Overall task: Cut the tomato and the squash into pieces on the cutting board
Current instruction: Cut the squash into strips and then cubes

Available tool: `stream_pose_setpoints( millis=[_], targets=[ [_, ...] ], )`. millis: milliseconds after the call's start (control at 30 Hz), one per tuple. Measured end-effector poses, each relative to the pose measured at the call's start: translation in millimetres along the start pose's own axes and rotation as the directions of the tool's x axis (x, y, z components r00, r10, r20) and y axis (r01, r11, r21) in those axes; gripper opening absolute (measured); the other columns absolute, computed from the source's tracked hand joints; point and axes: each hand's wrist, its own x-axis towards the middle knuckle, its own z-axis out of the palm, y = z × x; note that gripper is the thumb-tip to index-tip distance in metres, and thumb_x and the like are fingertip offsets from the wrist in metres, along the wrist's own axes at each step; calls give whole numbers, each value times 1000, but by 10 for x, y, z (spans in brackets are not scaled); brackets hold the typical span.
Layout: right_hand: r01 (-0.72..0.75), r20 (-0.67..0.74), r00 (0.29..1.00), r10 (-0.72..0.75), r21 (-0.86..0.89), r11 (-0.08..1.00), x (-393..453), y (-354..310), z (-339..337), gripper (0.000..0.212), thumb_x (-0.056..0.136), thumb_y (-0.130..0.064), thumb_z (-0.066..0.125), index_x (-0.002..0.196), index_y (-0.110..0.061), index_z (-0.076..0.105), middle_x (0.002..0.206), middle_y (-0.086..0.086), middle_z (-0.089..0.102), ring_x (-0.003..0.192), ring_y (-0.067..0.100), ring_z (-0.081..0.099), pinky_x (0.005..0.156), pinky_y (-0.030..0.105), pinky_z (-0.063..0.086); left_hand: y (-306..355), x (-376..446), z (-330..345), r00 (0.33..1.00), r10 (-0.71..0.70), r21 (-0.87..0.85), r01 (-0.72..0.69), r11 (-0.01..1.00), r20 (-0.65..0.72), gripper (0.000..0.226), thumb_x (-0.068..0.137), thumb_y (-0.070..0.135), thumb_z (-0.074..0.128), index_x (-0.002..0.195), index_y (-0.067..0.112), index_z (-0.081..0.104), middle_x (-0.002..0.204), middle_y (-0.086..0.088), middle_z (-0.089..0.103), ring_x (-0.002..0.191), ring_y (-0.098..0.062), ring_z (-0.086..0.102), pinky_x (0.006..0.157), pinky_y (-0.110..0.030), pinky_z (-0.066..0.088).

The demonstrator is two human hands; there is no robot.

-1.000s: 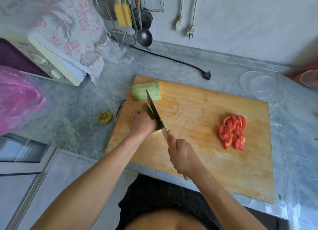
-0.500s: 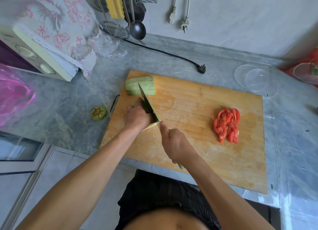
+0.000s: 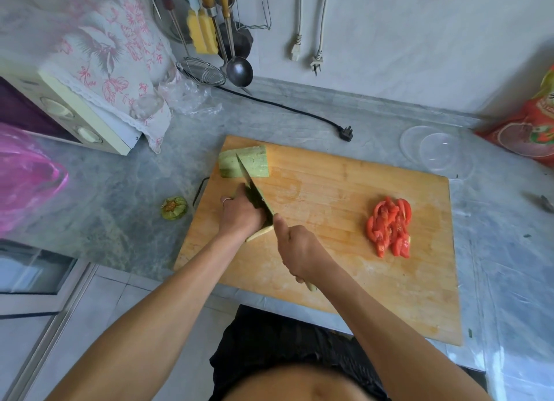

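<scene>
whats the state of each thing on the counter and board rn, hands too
tomato: sliced, piled on the board's right side
squash piece: uncut, at the board's far left corner
squash under the knife: held, being cut
knife: blade down on the squash
left hand: holds the squash
right hand: grips the knife handle
squash stem end: cut off, on the counter
black plug: unplugged

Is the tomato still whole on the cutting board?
No, the tomato lies in red slices on the right part of the cutting board.

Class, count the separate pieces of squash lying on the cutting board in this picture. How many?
2: one squash block at the board's far left corner, one squash piece under the left hand; slices may be hidden.
</scene>
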Motion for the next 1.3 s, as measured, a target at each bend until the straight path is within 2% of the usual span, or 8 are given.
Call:
stream_pose_setpoints(
  millis=[333, 567, 667, 733, 800, 867, 1033, 1300],
  targets=[
    [-56, 50, 997, 52, 96, 994, -194, 212, 5, 67, 98, -61, 18, 67, -7, 44, 56, 11, 44, 39, 20, 42, 41, 26, 43, -92, -32, 80, 1000, 24, 32, -24, 999, 14, 48, 88, 45, 53, 133, 31, 43, 123, -19, 55, 127, -37, 43, 85, -39, 44],
    [-36, 52, 998, 32, 76, 996, -157, 145, 0, 53, 104, -48, 19, 65, -19, 41, 63, 15, 45, 46, 26, 48, 48, 37, 52, -60, -25, 62, 1000, 22, 50, -22, 998, -6, 44, 87, 45, 55, 128, 31, 45, 125, -18, 56, 131, -37, 39, 92, -42, 45],
    [-125, 4, 992, 126, 157, 980, -180, 124, 29, 37, 107, -21, 19, 109, -26, 56, 79, 19, 52, 64, 37, 59, 62, 49, 57, -74, -11, 46, 1000, 24, 69, -25, 997, 17, 49, 85, 48, 53, 130, 32, 45, 123, -18, 57, 125, -38, 47, 92, -41, 48],
    [-155, 32, 988, 152, 144, 977, -210, 149, 61, 40, 105, -11, 20, 137, -18, 44, 88, 23, 54, 71, 39, 63, 60, 44, 56, -83, -24, 47, 999, 23, 77, -25, 997, 31, 54, 83, 49, 53, 133, 32, 42, 125, -18, 56, 123, -38, 48, 89, -40, 47],
    [-74, 21, 997, 72, 112, 991, -230, 223, 72, 39, 107, -30, 20, 92, -25, 56, 78, 23, 54, 60, 38, 61, 55, 42, 55, -82, -32, 56, 999, 18, 86, -22, 996, 42, 52, 88, 43, 54, 137, 31, 40, 128, -20, 54, 129, -37, 42, 89, -40, 45],
    [-19, -15, 1000, 20, 115, 993, -204, 266, 118, 61, 100, -57, 18, 65, -13, 41, 60, 15, 46, 44, 28, 48, 45, 34, 49, -84, -41, 48, 999, 11, 74, -13, 997, 36, 49, 89, 36, 54, 136, 32, 40, 129, -19, 53, 131, -36, 41, 91, -40, 45],
    [39, -96, 995, -25, 148, 988, -106, 340, 255, 71, 94, -67, 17, 62, -8, 41, 55, 11, 46, 47, 25, 45, 44, 49, 49, -28, -89, 33, 1000, -1, 52, -1, 999, 29, 55, 87, 27, 58, 139, 34, 39, 133, -17, 47, 128, -35, 46, 99, -44, 48],
    [0, -4, 1000, 1, 137, 991, -79, 237, 91, 72, 100, -59, 21, 64, -3, 49, 58, 17, 54, 38, 23, 51, 41, 31, 49, 22, -185, 16, 999, -10, 62, 8, 998, 42, 48, 83, 46, 51, 128, 32, 44, 124, -18, 57, 130, -37, 40, 96, -46, 48]
  ],
)
